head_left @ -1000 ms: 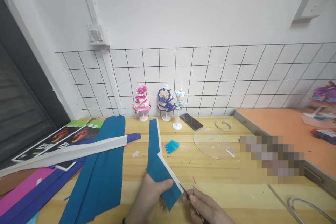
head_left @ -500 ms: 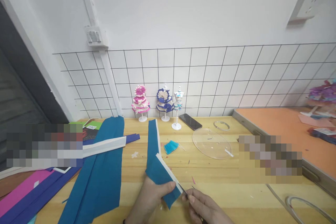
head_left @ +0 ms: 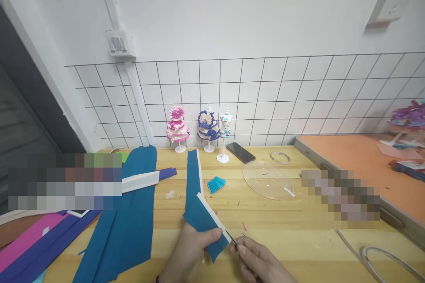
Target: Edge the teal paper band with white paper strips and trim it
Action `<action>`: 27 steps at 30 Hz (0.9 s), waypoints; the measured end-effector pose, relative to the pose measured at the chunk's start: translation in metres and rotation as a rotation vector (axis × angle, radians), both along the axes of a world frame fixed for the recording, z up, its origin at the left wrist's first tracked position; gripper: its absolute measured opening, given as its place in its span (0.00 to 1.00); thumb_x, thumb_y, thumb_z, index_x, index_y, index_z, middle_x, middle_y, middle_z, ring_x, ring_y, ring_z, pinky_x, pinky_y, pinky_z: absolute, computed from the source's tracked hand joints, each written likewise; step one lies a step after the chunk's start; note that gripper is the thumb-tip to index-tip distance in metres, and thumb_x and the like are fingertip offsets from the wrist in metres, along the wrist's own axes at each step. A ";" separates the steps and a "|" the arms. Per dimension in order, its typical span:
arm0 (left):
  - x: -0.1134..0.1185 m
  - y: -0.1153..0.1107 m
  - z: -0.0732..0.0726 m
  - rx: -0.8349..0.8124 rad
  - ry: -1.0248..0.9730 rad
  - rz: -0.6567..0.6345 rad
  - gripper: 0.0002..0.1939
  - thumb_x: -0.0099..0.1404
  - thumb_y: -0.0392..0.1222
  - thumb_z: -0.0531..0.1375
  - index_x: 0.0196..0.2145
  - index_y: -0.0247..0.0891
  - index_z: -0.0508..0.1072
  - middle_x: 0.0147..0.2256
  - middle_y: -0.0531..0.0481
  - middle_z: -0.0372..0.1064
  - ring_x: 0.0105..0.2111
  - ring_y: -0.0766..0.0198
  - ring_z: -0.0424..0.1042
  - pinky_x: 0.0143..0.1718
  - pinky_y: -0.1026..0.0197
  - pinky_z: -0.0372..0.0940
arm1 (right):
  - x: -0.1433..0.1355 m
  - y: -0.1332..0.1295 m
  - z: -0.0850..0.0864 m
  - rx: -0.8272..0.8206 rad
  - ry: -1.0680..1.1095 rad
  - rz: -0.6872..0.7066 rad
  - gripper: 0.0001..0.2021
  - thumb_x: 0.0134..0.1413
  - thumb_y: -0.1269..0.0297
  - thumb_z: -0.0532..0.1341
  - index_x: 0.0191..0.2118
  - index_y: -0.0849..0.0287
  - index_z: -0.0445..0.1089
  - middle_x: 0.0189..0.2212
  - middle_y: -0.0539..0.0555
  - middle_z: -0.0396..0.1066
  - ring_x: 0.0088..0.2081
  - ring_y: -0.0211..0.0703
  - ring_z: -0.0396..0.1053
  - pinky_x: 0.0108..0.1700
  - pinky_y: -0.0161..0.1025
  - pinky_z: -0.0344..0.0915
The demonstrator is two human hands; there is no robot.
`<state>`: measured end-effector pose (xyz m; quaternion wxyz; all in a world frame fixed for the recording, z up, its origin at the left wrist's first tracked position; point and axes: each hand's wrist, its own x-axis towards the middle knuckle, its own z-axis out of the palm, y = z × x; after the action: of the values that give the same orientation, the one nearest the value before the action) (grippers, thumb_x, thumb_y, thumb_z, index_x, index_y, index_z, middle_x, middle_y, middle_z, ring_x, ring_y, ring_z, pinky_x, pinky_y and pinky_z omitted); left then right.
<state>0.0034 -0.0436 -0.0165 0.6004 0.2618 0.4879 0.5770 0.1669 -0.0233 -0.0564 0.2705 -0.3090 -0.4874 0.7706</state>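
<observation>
Low in the middle of the head view, my left hand (head_left: 191, 247) is closed on a folded strip of teal crepe paper (head_left: 204, 221), thumb pressed on top. A narrow white band (head_left: 214, 214) runs along the paper's edge, and one end of the strip stands up and away from me. My right hand (head_left: 257, 258) is closed round a thin, dark, pointed tool (head_left: 234, 242). The tool's tip meets the white band near the paper's right corner. My fingers cover most of the tool, so I cannot tell its kind.
Teal crepe sheets (head_left: 133, 230) and blue and pink strips lie to the left. Behind are small decorated stands (head_left: 209, 126), a phone (head_left: 241, 152), a pleated blue piece (head_left: 216, 184) and a clear disc (head_left: 265, 181). An orange-topped tray (head_left: 358, 154) and a clear ring (head_left: 388, 261) are at right.
The view has tilted very slightly. Both hands, the teal paper and the dark tool stay almost where they were.
</observation>
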 end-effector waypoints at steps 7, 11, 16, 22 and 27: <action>0.002 -0.002 0.002 0.008 -0.001 0.005 0.21 0.42 0.34 0.68 0.36 0.36 0.70 0.32 0.48 0.74 0.35 0.57 0.72 0.37 0.58 0.66 | -0.001 0.000 -0.003 0.003 -0.009 0.000 0.25 0.41 0.39 0.58 0.31 0.59 0.60 0.13 0.38 0.46 0.15 0.27 0.42 0.18 0.32 0.34; 0.001 -0.002 0.004 -0.008 0.017 0.008 0.20 0.43 0.34 0.68 0.36 0.36 0.70 0.31 0.49 0.74 0.34 0.58 0.72 0.36 0.60 0.65 | 0.000 0.000 -0.003 0.007 -0.024 -0.001 0.25 0.42 0.39 0.58 0.30 0.59 0.61 0.13 0.39 0.46 0.15 0.27 0.42 0.18 0.32 0.35; -0.001 -0.001 0.004 0.010 0.018 0.008 0.19 0.42 0.34 0.68 0.35 0.36 0.71 0.31 0.49 0.74 0.34 0.58 0.72 0.37 0.58 0.65 | 0.002 -0.002 0.001 -0.024 -0.091 -0.002 0.27 0.40 0.38 0.58 0.33 0.59 0.63 0.14 0.41 0.49 0.16 0.28 0.45 0.19 0.31 0.36; -0.001 -0.001 0.006 -0.012 0.005 -0.019 0.22 0.41 0.34 0.69 0.36 0.36 0.71 0.33 0.47 0.75 0.35 0.56 0.72 0.38 0.57 0.66 | 0.005 -0.001 0.001 -0.001 -0.128 -0.010 0.27 0.42 0.38 0.57 0.35 0.59 0.64 0.15 0.42 0.50 0.17 0.29 0.46 0.19 0.30 0.37; 0.000 -0.002 0.011 0.011 -0.074 0.002 0.21 0.40 0.32 0.69 0.34 0.36 0.71 0.32 0.49 0.74 0.35 0.58 0.72 0.38 0.59 0.65 | 0.007 -0.002 0.003 -0.028 -0.145 -0.069 0.26 0.41 0.39 0.59 0.34 0.60 0.68 0.16 0.43 0.53 0.18 0.30 0.50 0.20 0.30 0.43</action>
<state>0.0031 -0.0455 -0.0060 0.6160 0.2430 0.4625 0.5896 0.1735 -0.0253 -0.0538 0.2566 -0.3842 -0.4840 0.7432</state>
